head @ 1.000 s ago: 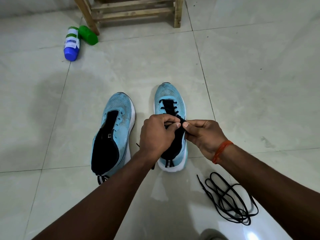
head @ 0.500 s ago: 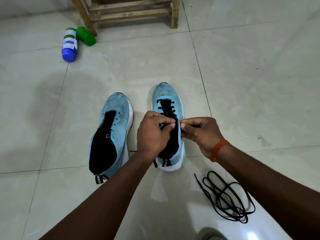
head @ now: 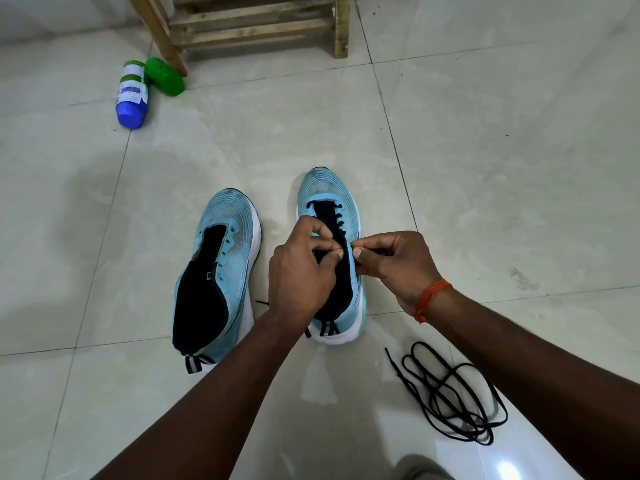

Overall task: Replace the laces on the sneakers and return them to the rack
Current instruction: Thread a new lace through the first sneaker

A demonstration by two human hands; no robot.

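Where two sneakers [head: 227, 216] [head: 325, 188] stand, one's unlaced.

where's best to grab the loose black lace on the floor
Pinch the loose lace at its free tip, which pokes out of the tangle toward the half-laced sneaker. Come from above on that side: the rest is overlapping loops, flat on the tile.

soft dim light, glare on floor tiles [head: 507, 469], edges bowed
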